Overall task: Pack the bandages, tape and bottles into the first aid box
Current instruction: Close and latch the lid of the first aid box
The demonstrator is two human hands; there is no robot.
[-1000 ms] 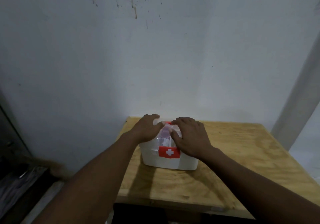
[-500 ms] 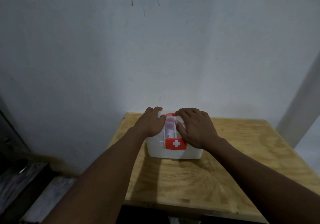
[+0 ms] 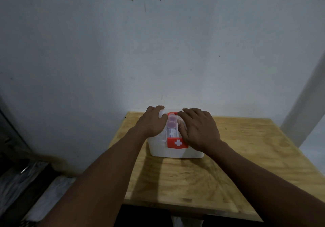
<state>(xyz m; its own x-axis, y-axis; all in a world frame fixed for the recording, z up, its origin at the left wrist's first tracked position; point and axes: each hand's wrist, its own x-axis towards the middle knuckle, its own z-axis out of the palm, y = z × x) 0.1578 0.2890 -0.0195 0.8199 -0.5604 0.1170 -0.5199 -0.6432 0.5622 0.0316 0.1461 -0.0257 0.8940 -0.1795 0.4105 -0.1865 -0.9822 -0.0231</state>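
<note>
Your left hand (image 3: 153, 123) and right hand (image 3: 198, 130) lie flat, unclenched, on the first aid box (image 3: 158, 149) mid-frame; probably light, rigid, slick, so grip its sides.

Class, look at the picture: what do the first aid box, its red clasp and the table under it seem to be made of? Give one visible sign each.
First aid box: probably white plastic, slightly translucent; smooth moulded walls with rounded corners.
Red clasp: seemingly plastic, smooth, uniformly coloured, with a white cross.
Table: bare wood, likely plywood; broad swirling grain, matte yellowish surface.
</note>
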